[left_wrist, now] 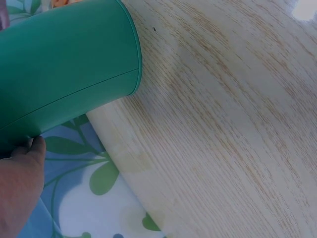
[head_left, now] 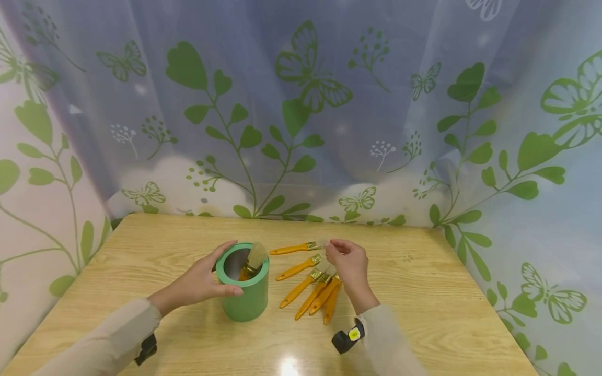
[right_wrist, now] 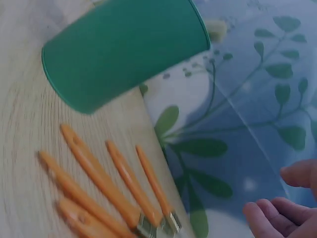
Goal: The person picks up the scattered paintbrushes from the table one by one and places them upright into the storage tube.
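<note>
A green cylindrical can (head_left: 249,303) stands upright on the table, a paintbrush (head_left: 256,257) leaning inside it with its pale bristles above the rim. My left hand (head_left: 199,282) grips the can near its top, thumb on the near side and fingers round the far side. Several orange-handled paintbrushes (head_left: 301,288) lie fanned out to the can's right, bristles pointing right. The farthest paintbrush (head_left: 292,249) has its bristle end close to the fingertips of my right hand (head_left: 351,265). In the right wrist view, thumb and fingers of that hand are apart with nothing between them.
The light wooden table (head_left: 423,292) ends at a curtain (head_left: 263,130) printed with green leaves and butterflies, which hangs behind and along both sides. A black strap with a yellow-marked device (head_left: 354,334) is on the right wrist.
</note>
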Available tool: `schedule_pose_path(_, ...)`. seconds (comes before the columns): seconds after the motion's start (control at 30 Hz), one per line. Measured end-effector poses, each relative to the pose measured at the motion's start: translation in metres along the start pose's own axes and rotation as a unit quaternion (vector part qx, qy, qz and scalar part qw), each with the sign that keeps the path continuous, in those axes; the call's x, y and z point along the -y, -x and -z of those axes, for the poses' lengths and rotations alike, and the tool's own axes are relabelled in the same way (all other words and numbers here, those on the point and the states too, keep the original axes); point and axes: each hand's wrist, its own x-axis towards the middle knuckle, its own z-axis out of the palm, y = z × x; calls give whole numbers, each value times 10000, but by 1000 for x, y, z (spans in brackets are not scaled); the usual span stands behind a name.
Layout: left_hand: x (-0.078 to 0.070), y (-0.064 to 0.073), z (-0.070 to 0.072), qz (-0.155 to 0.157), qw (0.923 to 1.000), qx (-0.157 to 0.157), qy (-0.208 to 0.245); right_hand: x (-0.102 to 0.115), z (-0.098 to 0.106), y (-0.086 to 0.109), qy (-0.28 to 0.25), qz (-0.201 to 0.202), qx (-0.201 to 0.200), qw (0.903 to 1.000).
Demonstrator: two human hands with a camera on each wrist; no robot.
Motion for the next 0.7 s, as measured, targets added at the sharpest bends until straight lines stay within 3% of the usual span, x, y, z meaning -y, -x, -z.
schedule_pose_path(0.2, -1, 0, -1, -15, 10000, 15, -13, -23, 23, -6, 89, -521, -55, 9986)
schedule_pose_path(0.43, -2, 0, -1, -40, 10000, 7, -18, -54, 44, -6, 718, -1121, 105, 9910)
schedule_pose_path(0.7, -4, 0, 0, -35, 10000, 45, 0, -73, 43, -6, 143, -1550, 161, 9877)
